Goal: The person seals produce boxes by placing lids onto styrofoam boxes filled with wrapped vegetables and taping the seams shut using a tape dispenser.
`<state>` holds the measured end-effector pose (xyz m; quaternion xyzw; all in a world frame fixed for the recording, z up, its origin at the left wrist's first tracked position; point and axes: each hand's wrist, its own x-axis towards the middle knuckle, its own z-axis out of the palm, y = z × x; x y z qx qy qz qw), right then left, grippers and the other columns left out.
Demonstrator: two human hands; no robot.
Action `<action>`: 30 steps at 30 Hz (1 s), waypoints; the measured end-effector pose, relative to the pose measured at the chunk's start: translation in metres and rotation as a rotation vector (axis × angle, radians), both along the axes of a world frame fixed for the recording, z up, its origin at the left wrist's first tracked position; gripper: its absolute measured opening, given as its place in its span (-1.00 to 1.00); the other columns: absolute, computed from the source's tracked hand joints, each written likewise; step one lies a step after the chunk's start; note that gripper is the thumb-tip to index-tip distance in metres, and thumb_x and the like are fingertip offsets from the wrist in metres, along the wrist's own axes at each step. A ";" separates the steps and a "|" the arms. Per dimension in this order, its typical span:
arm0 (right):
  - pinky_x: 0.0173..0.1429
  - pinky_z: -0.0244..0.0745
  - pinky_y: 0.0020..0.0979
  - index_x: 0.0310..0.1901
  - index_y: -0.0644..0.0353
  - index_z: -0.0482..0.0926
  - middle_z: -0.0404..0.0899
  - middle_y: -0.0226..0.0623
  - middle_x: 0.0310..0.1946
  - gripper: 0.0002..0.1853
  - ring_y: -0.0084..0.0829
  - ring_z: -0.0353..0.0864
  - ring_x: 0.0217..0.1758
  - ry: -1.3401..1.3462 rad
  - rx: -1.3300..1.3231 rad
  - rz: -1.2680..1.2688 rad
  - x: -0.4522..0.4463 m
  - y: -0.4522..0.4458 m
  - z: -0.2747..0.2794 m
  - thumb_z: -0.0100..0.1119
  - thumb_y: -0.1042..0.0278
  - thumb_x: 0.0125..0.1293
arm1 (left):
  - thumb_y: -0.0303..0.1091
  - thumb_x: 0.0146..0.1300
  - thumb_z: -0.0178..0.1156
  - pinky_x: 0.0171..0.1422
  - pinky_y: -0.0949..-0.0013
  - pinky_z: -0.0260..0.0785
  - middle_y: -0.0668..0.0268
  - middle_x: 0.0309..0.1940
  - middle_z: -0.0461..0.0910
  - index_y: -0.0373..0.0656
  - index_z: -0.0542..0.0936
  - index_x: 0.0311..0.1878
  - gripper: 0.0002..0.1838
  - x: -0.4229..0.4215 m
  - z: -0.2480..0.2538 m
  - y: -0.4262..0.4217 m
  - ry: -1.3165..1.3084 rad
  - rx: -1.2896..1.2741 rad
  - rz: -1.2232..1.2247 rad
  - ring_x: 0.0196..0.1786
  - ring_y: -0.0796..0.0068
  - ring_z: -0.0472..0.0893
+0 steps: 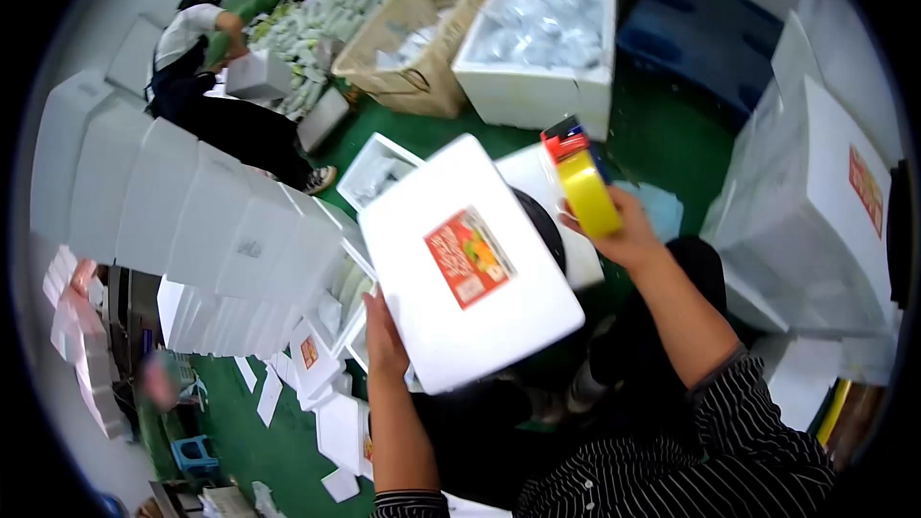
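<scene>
My left hand (386,338) grips the lower left edge of a white foam box (403,259), its fingers partly hidden behind that edge. The box is tilted, with a smooth face toward me; its depth is hidden. On this face sits a red-orange printed label (470,257). In my right hand (628,230) is a tape dispenser (587,187) with a wide yellow roll and a red and black head. It is held just right of the box's upper edge, apart from it.
Stacked white foam boxes (216,201) line the left; more foam boxes (806,201) stand at right. Behind are a beige crate (413,86), a foam box of clear bags (537,96) and a blue pallet (700,29). A person (192,48) handles a box near packed produce (312,29).
</scene>
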<state>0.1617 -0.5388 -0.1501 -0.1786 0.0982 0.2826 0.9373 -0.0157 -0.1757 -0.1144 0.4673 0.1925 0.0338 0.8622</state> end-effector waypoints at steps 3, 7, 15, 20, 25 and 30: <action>0.37 0.51 -0.10 0.29 0.25 0.48 0.63 -0.11 0.13 -0.56 -0.20 0.65 0.20 0.120 -0.053 0.063 0.040 0.083 -0.048 0.03 0.24 0.46 | 0.20 0.58 -0.10 0.53 0.10 0.30 0.11 0.50 0.34 -0.14 0.14 0.62 -0.23 0.038 -0.026 0.029 0.226 0.214 0.065 0.44 0.16 0.45; 0.39 0.51 -0.17 0.27 0.22 0.53 0.63 -0.13 0.16 -0.53 -0.23 0.65 0.21 -0.103 0.010 -0.045 0.031 0.103 -0.010 -0.10 0.08 0.56 | 0.17 0.49 0.07 0.48 0.11 0.34 0.10 0.50 0.32 -0.14 0.13 0.62 -0.17 0.018 -0.008 0.016 -0.054 0.411 0.053 0.43 0.19 0.43; 0.36 0.55 -0.14 0.34 0.15 0.49 0.64 -0.14 0.10 -0.58 -0.18 0.62 0.22 -0.123 0.439 -0.104 0.042 0.096 -0.027 -0.13 0.15 0.62 | 0.50 0.46 -0.21 0.73 0.05 -0.23 0.27 0.58 0.23 -0.07 0.21 0.60 -0.07 -0.022 -0.008 0.008 -0.234 0.155 0.237 0.61 0.21 0.15; 0.29 0.59 -0.08 0.41 0.07 0.35 0.52 -0.16 0.23 -0.54 -0.18 0.60 0.25 -0.063 0.253 -0.310 0.013 0.058 -0.020 0.04 0.36 0.52 | 0.32 0.56 -0.19 0.69 0.03 -0.02 0.09 0.55 0.28 -0.33 0.24 0.54 -0.13 0.000 0.091 0.095 -0.097 0.668 0.158 0.58 0.16 0.26; 0.17 0.62 -0.29 0.50 0.06 0.34 0.60 -0.24 0.12 -0.36 -0.29 0.66 0.08 -0.159 -0.482 -0.371 -0.025 -0.014 -0.007 0.13 0.50 0.37 | 0.30 0.56 -0.16 0.61 -0.05 0.20 0.10 0.60 0.21 -0.08 0.39 0.49 -0.27 0.159 0.213 -0.024 -0.616 2.280 -0.656 0.61 0.06 0.25; 0.13 0.55 -0.43 0.51 0.04 0.39 0.64 -0.15 0.05 -0.30 -0.34 0.65 0.03 -0.588 -1.081 0.386 -0.003 -0.022 0.032 0.19 0.38 0.27 | 0.71 0.16 -0.21 0.59 -0.28 0.09 -0.10 0.28 0.48 0.07 0.56 0.14 -0.07 0.227 0.209 -0.106 -1.198 2.184 -1.550 0.48 -0.29 0.36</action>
